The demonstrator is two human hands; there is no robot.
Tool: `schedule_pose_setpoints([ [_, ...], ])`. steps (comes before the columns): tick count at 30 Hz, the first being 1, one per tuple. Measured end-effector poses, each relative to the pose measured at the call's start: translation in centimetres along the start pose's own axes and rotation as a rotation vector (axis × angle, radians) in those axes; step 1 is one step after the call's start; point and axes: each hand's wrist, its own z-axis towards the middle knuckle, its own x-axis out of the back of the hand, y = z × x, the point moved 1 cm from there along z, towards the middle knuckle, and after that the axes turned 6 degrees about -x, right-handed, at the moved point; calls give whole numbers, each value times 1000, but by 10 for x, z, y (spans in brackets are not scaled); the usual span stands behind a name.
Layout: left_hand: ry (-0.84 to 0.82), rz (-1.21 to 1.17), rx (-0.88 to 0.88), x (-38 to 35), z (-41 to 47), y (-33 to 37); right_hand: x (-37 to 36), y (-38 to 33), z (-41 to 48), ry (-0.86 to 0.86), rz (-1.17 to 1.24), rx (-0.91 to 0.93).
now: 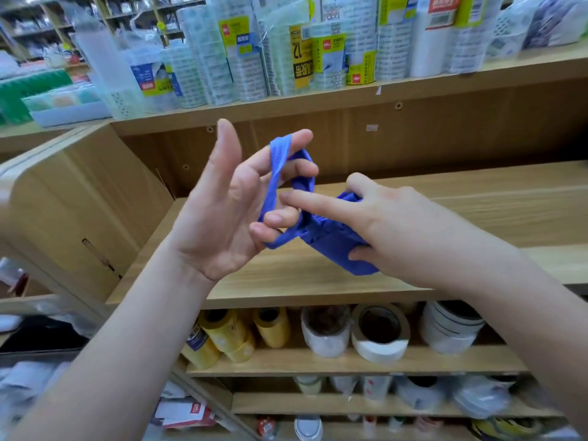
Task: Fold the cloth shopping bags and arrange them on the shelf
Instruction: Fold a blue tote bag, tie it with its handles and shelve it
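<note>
Closest in, both forearms (127, 345) are stretched out over the middle shelf (477, 211), so the bag (331, 243) is held up in the air above the board, not set down yet.

Biggest risk, judged from here: the handle (276, 167) gets snagged. It's looped round the left hand (219, 205), draped across the index finger and hooked by the curled lower fingers (276, 218). If the bundle is pulled away before that loop is slipped off, the fold could be dragged open.

Second worry: the bundle looks only bunched, not tied, so it could spring loose if the right hand (404, 227) is relaxed.

Left thumb is stuck straight up and the palm is open, so only the strap is caught there, nothing else. On the right, the bunched blue body is wrapped by the thumb and the far fingers. The index finger is pointed straight out toward the loop, tip just beside the strap. Whether it's touching can't be told.
</note>
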Motion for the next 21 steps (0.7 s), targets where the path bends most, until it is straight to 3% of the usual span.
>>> schedule_pose_setpoints([
  [3,-14,133,26,-9,2,-4,-6,-1,7,-2,-53,-23],
  [6,41,112,36,-9,4,-4,-15,-1,8,142,2,-48],
  [10,333,-142,17,3,5,-13,-28,9,-1,331,314,-44],
  [14,570,-163,65,11,4,-35,-34,7,-7,376,510,-3],
  [18,727,73,49,12,2,-52,-35,4,-9,413,728,-7],
  [21,662,371,-31,12,-5,-59,-35,3,-10,406,860,-46],
])
